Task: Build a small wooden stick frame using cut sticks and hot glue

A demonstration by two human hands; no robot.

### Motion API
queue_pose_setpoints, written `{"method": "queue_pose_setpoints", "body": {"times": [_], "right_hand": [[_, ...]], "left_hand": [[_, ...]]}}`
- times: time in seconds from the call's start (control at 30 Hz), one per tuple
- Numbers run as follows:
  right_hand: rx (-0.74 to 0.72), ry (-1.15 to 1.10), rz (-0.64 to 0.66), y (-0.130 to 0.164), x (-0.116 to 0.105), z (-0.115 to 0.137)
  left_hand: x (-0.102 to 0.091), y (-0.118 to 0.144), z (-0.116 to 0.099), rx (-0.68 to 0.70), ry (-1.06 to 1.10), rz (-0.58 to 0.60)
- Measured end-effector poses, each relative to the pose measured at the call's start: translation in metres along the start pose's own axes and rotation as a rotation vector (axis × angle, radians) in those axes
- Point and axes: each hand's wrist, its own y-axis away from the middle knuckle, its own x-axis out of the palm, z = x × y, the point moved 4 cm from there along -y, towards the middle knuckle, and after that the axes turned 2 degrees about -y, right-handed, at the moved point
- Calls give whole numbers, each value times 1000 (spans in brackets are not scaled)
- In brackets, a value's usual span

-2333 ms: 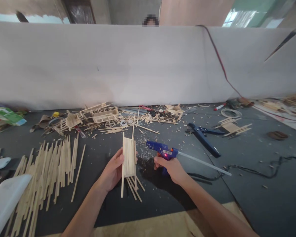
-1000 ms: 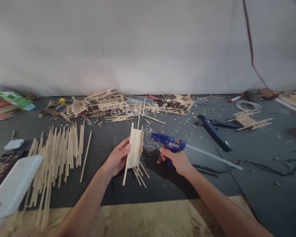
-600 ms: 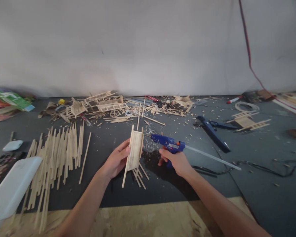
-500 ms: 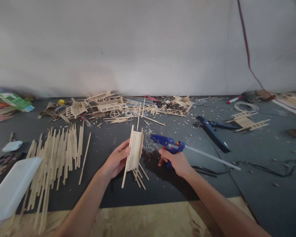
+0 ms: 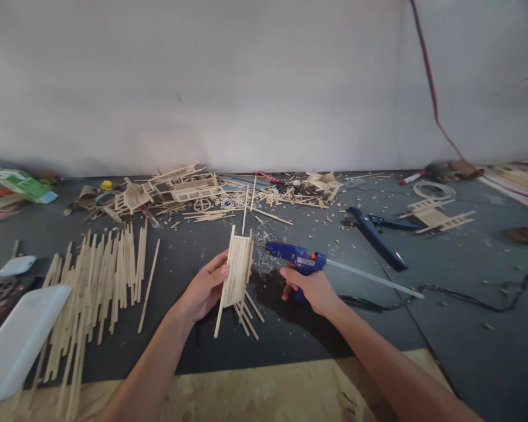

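Between the thumb and fingers of my left hand (image 5: 209, 287) is a small panel of wooden sticks (image 5: 237, 272), laid side by side with longer sticks along its edges. The panel is tilted up above the dark table. My right hand (image 5: 310, 287) grips a blue hot glue gun (image 5: 293, 253) by its handle. The gun's nozzle points left and lies close to the panel's upper right edge; whether they touch I cannot tell. A long clear glue stick (image 5: 374, 278) juts from the gun's back. Several loose sticks (image 5: 250, 316) lie beneath the panel.
A spread of wooden sticks (image 5: 101, 281) lies at left, beside a white phone-like case (image 5: 22, 340). Stick-built pieces (image 5: 193, 190) and scraps line the wall. On the right are a dark-handled cutter (image 5: 376, 237), another stick frame (image 5: 437, 217) and a black cord (image 5: 470, 299).
The view has shifted slightly, moving the whole scene a little left. Both hands keep their holds on the panel and the glue gun, with little other movement.
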Motion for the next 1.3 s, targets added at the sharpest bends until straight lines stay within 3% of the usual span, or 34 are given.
{"method": "queue_pose_setpoints", "body": {"times": [1.3], "right_hand": [[13,12,-12,1,-1,-4]], "left_hand": [[-2,1,-2,-7,24,-14]]}}
